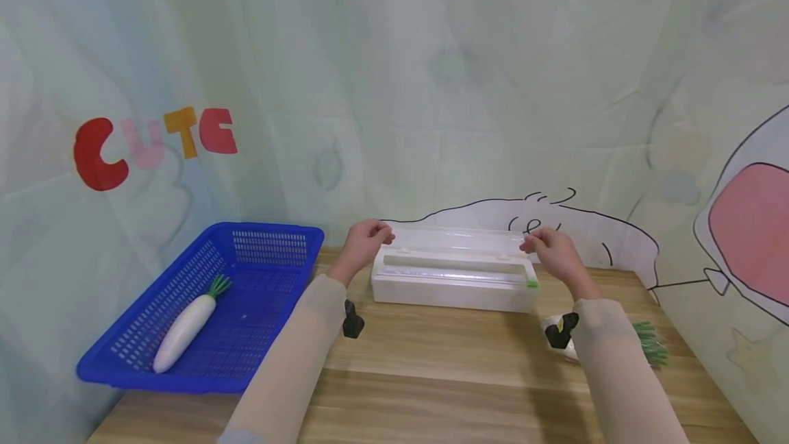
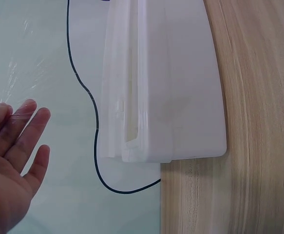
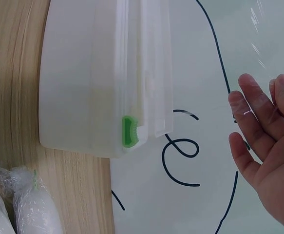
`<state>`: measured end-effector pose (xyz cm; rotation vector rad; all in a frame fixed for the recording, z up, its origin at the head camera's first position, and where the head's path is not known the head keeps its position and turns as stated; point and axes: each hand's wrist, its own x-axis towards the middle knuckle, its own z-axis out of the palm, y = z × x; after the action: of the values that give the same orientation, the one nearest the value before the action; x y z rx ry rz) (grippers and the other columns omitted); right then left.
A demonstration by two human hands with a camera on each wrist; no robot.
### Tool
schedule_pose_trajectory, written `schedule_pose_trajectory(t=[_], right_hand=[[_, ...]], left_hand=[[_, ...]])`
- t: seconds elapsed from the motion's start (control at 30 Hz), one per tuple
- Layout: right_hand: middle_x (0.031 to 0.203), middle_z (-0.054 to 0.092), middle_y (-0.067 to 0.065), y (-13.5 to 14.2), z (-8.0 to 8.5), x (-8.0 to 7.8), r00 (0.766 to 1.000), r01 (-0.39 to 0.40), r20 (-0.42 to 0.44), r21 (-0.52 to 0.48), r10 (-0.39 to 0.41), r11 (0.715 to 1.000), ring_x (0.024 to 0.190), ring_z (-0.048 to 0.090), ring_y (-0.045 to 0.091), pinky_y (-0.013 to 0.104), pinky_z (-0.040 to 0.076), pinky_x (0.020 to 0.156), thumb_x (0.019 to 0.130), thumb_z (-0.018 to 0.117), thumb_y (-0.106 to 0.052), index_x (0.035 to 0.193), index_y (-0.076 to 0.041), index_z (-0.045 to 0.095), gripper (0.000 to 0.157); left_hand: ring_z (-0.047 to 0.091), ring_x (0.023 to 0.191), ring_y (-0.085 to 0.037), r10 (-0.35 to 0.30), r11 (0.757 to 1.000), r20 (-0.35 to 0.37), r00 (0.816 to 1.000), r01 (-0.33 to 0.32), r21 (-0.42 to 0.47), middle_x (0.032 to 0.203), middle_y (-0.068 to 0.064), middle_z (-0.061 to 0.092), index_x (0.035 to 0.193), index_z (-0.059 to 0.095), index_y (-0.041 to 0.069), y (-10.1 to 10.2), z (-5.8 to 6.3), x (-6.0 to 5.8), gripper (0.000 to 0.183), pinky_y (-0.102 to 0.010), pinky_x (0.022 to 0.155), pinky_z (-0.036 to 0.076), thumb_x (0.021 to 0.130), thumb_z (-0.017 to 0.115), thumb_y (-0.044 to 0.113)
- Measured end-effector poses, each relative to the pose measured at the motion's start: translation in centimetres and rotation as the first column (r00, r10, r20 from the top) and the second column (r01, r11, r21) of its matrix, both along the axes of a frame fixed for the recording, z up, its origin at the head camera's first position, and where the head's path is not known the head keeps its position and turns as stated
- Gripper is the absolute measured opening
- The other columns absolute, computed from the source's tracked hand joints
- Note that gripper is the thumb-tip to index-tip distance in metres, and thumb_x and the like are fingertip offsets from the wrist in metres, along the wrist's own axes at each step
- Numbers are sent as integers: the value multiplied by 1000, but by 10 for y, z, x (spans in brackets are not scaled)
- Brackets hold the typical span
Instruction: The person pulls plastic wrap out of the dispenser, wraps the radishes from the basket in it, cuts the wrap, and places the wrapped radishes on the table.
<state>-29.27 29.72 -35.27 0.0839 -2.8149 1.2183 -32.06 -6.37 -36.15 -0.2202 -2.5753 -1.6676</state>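
Note:
A white cling film dispenser box [image 1: 453,295] stands at the back of the wooden table with its clear lid [image 1: 456,240] raised. Thumb and fingertips of my left hand [image 1: 362,247] pinch the edge of a sheet of cling film [image 2: 22,80], just above the box's left end. Opposite it, at the right end, my right hand [image 1: 553,253] pinches the film too. The sheet is nearly invisible, showing only as glints between the hands. A green slide cutter [image 3: 129,131] sits at the box's right end.
At the left, a blue plastic basket [image 1: 246,372] holds a white radish [image 1: 186,331] with green leaves. Film-wrapped white radishes [image 3: 37,209] lie at the right, partly hidden by my right forearm in the head view. A printed curtain [image 1: 394,122] hangs behind the table.

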Motion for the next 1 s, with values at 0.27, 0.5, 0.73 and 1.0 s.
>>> schedule_pose_trajectory(t=[0.27,0.5,0.73,1.0], right_hand=[[116,62,24,2,5,2,1000,6,10,-5,-6,1000,115,53,40,55,40,100,104,38,-19,114,4,54,29],[116,62,24,0,8,1,1000,10,-3,0,-10,1000,113,55,38,54,42,99,105,39,-22,114,3,54,31],[114,62,23,0,12,1,1000,8,-23,15,-8,1000,112,54,38,54,42,98,105,39,-24,112,3,54,32],[117,61,23,2,17,2,999,11,-33,9,-10,1000,114,53,38,55,41,99,105,39,-22,114,2,54,31]], left_hand=[[64,101,-27,-5,1000,-13,1000,5,2,105,-15,68,104,62,1,0,4,-1,20,-41,93,50,101,51,17],[64,102,-28,-5,1000,-15,1000,5,12,106,-17,68,106,62,0,0,11,2,22,-42,91,50,101,50,17],[64,103,-28,1,1000,-18,1000,-1,3,105,-15,68,106,63,1,-1,14,2,21,-42,92,49,101,50,17],[64,100,-29,1,1000,-59,998,0,14,102,-16,68,104,63,-1,1,19,4,20,-43,94,47,100,51,14]])
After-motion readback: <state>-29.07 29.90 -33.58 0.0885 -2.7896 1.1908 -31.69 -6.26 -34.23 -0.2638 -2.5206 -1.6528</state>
